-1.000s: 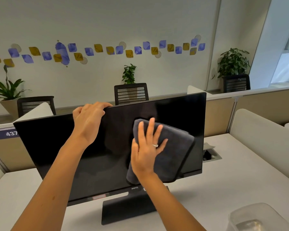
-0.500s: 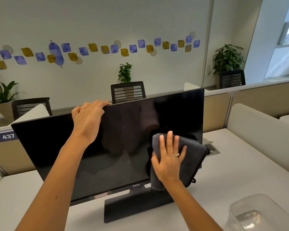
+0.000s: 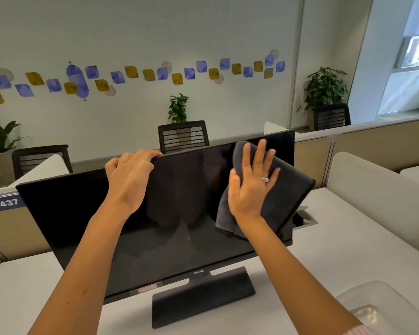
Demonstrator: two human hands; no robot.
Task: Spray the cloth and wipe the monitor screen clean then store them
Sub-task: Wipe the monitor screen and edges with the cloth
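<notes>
A black monitor (image 3: 82,213) stands on the white desk, its dark screen facing me. My left hand (image 3: 128,175) grips the monitor's top edge, fingers curled over it. My right hand (image 3: 252,184) lies flat, fingers spread, pressing a dark grey cloth (image 3: 286,197) against the upper right part of the screen. The cloth hangs past the screen's right edge. No spray bottle is in view.
A clear plastic container (image 3: 382,308) sits at the lower right of the white desk (image 3: 348,250). A cable opening (image 3: 305,218) lies behind the monitor's right side. Beige partitions (image 3: 373,146), black chairs (image 3: 183,136) and potted plants stand beyond.
My right hand with the cloth went down to the screen's lower right, then swept up to its upper right corner. My left hand has stayed on the top edge.
</notes>
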